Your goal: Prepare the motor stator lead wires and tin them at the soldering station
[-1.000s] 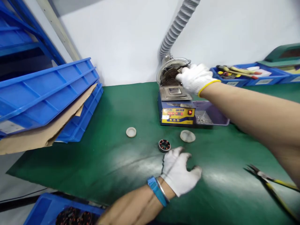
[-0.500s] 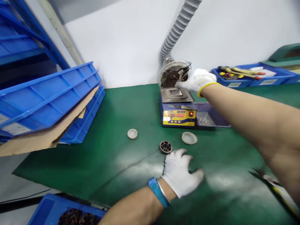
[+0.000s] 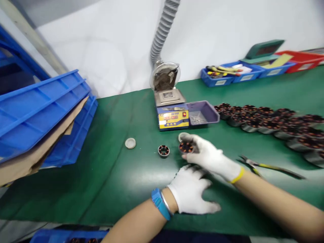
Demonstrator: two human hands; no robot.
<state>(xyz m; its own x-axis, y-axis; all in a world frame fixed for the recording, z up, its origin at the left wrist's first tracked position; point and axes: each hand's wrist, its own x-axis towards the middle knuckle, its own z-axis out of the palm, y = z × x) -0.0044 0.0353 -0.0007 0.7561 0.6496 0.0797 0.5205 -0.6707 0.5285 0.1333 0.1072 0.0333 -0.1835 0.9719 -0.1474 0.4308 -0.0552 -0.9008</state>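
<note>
Gloved in white, my right hand (image 3: 206, 153) grips a motor stator (image 3: 186, 147), a round metal ring with copper windings, just above the green mat. My left hand (image 3: 191, 190), also gloved and wearing a blue strap at the wrist, hovers over or rests on the mat with its fingers spread and nothing in them. A second stator (image 3: 164, 151) lies left of my right hand. Partly hidden behind the held stator is one shallow white dish (image 3: 182, 136); another white dish (image 3: 130, 143) lies farther left.
Behind stands a blue-yellow solder pot (image 3: 173, 119) under a round fume hood (image 3: 165, 77), with a purple tray (image 3: 210, 116) beside it. Rows of stators (image 3: 268, 125) fill the right side. Pliers (image 3: 268, 166) lie nearer. Blue crates (image 3: 48, 111) stack at left.
My right hand has come down from the solder pot to the mat, bringing a stator. My left hand stays low with its fingers spread. The view has shifted right.
</note>
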